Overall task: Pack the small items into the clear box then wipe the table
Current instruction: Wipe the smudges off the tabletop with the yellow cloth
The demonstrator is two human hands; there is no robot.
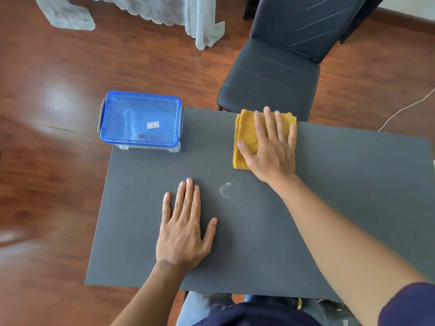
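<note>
Our right hand (270,149) presses splayed fingers (269,120) flat on the folded yellow cloth (246,135) for wiping; left hand (182,229), grasping nothing, steadies the grey bench (341,184). The lidded clear plastic box (141,121) sits clear, far-left corner.

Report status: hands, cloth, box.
Right hand flat on yellow cloth, far edge. Left hand flat on table. Clear box lidded. White smudge unwiped.

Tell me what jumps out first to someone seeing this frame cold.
The yellow cloth at the far right of the dark grey table, pressed flat under the right hand. Next, the clear box with its blue lid on at the far left corner. The left hand lies flat near the front, with a whitish smudge between the hands.
</note>
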